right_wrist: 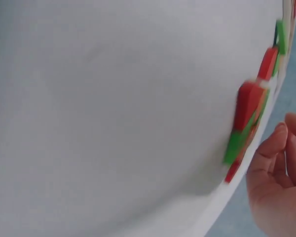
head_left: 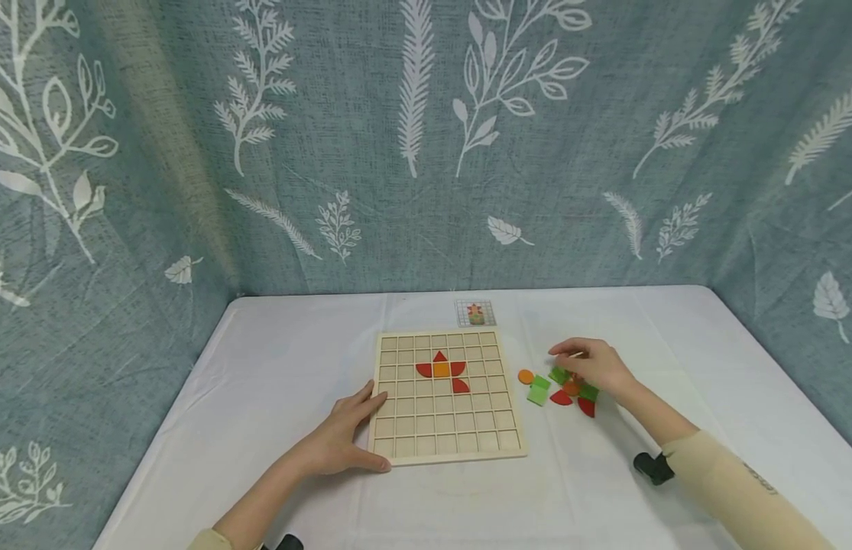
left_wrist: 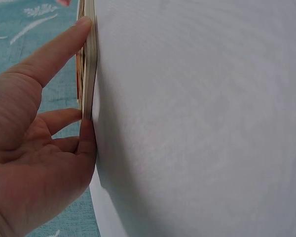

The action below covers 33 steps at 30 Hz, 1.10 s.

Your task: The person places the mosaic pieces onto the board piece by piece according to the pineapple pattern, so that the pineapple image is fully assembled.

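A pale wooden grid board lies on the table. My left hand is spread at its near left corner, thumb along the near edge and fingers against the left edge. Set in the grid are an orange square, a red triangle and red quarter-circles. My right hand hovers over loose pieces right of the board, fingers bent, with no piece showing between them. Under and beside it lie green squares, red quarter-circles and an orange circle. Its palm side is partly hidden.
A small pattern card with a gridded picture lies behind the board. White cloth covers the table, and a blue-green leaf-print curtain hangs behind and at both sides. A black device sits by the right wrist.
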Motion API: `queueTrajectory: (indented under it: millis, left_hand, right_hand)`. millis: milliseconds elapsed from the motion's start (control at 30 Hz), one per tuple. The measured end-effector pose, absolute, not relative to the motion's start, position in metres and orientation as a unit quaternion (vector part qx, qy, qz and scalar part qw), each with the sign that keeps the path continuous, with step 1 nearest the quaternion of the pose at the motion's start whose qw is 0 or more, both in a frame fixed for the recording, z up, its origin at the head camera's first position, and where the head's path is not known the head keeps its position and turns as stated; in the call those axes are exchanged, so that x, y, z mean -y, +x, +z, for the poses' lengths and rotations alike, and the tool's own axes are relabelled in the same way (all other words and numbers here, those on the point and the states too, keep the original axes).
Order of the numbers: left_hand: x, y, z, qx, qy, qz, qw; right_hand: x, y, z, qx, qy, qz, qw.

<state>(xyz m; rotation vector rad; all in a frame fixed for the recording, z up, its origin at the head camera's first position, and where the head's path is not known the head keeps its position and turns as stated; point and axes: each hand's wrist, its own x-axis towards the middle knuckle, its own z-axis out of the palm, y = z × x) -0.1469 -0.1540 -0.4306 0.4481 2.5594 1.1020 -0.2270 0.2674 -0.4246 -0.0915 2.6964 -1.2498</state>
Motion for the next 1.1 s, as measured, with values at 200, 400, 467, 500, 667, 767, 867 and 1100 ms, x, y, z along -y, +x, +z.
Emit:
queueTrajectory:
  millis: [200, 400, 467, 500, 667, 767, 867, 1100]
  left_hand:
    - [0.155, -0.147, -0.431, -0.892, 0.16, 0.391, 0.158]
    - [0.155, -0.146, -0.431, -0.893, 0.159, 0.392, 0.157]
    - [0.154, -0.146, -0.431, -0.893, 0.158, 0.391, 0.157]
    - [0.154, -0.146, -0.431, -0.893, 0.157, 0.391, 0.157]
    - [0.154, -0.145, -0.43, -0.894, 0.156, 0.39, 0.159]
    - [0.154, -0.145, -0.429, -0.894, 0.156, 0.389, 0.159]
    - [0.154, -0.145, -0.429, -0.894, 0.156, 0.39, 0.159]
    - [0.154, -0.145, -0.428, -0.893, 0.157, 0.392, 0.159]
  right_hand:
    - [-0.283, -0.227, -0.424, -0.913, -0.006, -0.397, 0.089]
    - [-0.286, -0.226, -0.422, -0.911, -0.001, -0.398, 0.109]
    - [-0.286, -0.226, -0.423, -0.908, 0.002, -0.402, 0.115]
    - [-0.286, -0.226, -0.423, -0.907, 0.006, -0.404, 0.117]
    - [-0.284, -0.227, -0.423, -0.911, 0.02, -0.394, 0.119]
    - [-0.281, -0.227, -0.422, -0.917, 0.023, -0.381, 0.115]
    - [-0.278, -0.228, -0.421, -0.924, 0.02, -0.366, 0.109]
    - [-0.275, -0.229, -0.423, -0.929, 0.017, -0.358, 0.094]
